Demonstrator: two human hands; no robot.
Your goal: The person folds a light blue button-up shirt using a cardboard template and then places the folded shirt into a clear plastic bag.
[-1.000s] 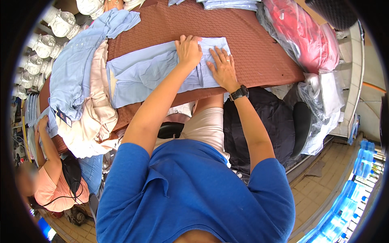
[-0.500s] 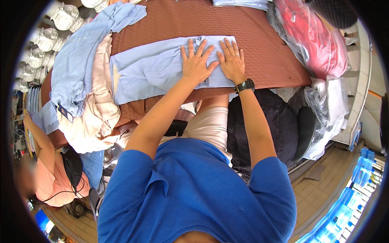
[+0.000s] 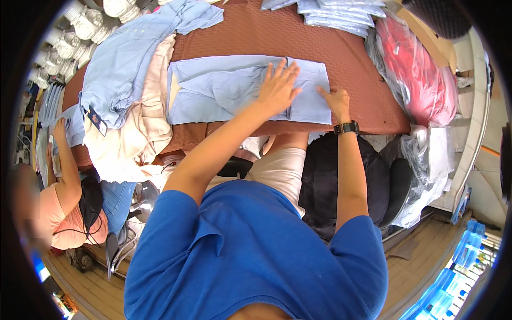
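A light blue shirt (image 3: 213,90) lies folded flat on a brown quilted table cover (image 3: 277,32). My left hand (image 3: 277,88) rests palm down on the shirt's right half, fingers spread. At the shirt's right edge my right hand (image 3: 336,101), with a black watch on its wrist, presses the cloth with curled fingers. Whether it pinches the cloth I cannot tell.
A heap of light blue and cream garments (image 3: 128,90) hangs over the table's left end. Folded blue shirts (image 3: 336,10) are stacked at the back. Pink garments in clear bags (image 3: 421,74) lie on the right. Another person (image 3: 69,208) in a pink top sits at lower left.
The view has shifted so the shirt sits lower and further right. My hands have drifted apart; the right one slid to the shirt's right edge and its fingers curled.
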